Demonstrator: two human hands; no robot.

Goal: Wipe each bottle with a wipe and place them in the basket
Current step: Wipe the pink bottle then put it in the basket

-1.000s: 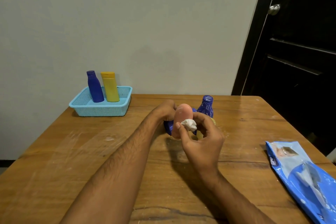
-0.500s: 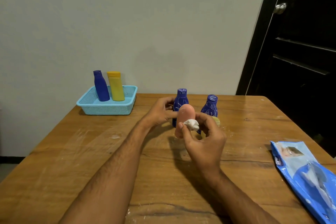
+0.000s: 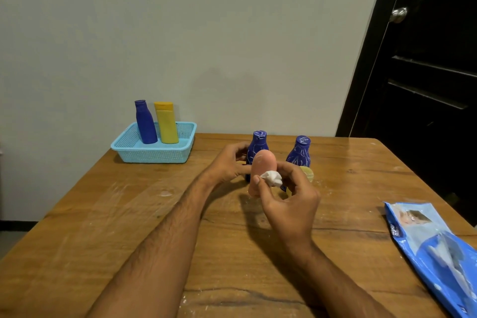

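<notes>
Two hands are raised over the table (image 3: pixel 335 253), forearms stretched forward.
A crumpled wipe (image 3: pixel 272 178) is pinched by the right hand (image 3: pixel 289 201) against the pink bottle (image 3: pixel 262 170), which is gripped from the left side by the left hand (image 3: pixel 227 162).

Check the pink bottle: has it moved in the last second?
No. The pink bottle remains just left of the right blue bottle; only the camera shifted.

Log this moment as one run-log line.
phase: wiping | left hand: holds pink bottle | right hand: pinches white wipe against it | basket: blue and yellow bottles | table: two scribbled blue bottles
</notes>
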